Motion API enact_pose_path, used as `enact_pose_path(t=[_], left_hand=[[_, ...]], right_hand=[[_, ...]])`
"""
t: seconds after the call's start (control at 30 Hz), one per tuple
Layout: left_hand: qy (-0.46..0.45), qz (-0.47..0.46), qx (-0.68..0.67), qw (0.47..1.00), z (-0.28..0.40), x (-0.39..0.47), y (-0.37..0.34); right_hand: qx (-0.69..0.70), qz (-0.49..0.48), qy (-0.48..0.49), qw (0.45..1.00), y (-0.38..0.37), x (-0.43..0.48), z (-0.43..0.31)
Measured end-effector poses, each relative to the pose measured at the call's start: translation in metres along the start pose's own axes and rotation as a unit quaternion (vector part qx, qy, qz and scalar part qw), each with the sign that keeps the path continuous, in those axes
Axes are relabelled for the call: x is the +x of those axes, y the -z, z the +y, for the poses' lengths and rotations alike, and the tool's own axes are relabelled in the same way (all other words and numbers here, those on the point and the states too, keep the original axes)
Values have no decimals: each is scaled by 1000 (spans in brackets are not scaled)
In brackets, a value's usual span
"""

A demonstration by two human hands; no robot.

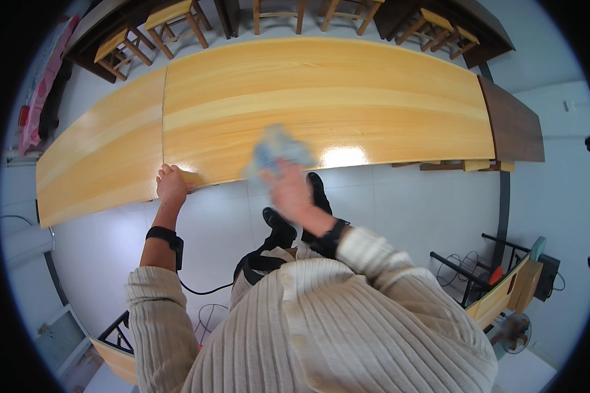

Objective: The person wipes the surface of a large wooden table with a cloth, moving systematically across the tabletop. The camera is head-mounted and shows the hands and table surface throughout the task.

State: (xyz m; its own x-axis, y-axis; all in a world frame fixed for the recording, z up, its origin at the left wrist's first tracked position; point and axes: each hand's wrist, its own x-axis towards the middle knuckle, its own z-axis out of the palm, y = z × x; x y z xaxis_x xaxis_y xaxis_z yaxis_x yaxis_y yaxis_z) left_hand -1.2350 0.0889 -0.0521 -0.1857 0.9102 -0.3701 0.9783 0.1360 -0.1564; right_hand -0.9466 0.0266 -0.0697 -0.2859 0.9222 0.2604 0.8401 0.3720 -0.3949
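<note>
A long, glossy light-wood table (324, 98) stretches across the view before me, with a seam left of its middle. My left hand (173, 185) rests at the table's near edge, close to the seam, its fingers on the top; it holds no loose thing. My right hand (289, 191), blurred, has hold of a light blue and whitish cloth (280, 150). The cloth lies over the near edge and top of the table, left of a bright reflection. Some of my right fingers are hidden by blur and cloth.
Wooden stools (177, 17) stand beyond the table by dark desks (472, 24). A dark brown tabletop (514, 120) adjoins the right end. Black metal frames and cables are at lower right, beside a fan (516, 333). A black cable (206, 292) hangs near my left arm.
</note>
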Motion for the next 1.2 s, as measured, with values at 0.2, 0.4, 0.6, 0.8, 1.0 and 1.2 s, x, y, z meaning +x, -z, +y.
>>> enact_pose_path(t=[0.2, 0.4, 0.6, 0.8, 1.0, 1.2], left_hand=[[-19, 32, -2, 999, -4, -5, 1], [-26, 21, -14, 999, -5, -2, -4], [-14, 44, 0, 999, 0, 1, -12], [14, 39, 6, 999, 6, 6, -13], [14, 43, 24, 999, 9, 4, -13], [9, 35, -4, 999, 5, -6, -18]], right_hand=[[57, -67, 151, 985, -20, 18, -36], [-29, 52, -104, 993, 65, -48, 136], [-208, 55, -571, 792, 175, -71, 302], [-335, -37, -298, 893, 124, 3, 224], [-135, -8, 42, 990, 6, 64, 12], [8, -64, 131, 989, -5, 88, -2]])
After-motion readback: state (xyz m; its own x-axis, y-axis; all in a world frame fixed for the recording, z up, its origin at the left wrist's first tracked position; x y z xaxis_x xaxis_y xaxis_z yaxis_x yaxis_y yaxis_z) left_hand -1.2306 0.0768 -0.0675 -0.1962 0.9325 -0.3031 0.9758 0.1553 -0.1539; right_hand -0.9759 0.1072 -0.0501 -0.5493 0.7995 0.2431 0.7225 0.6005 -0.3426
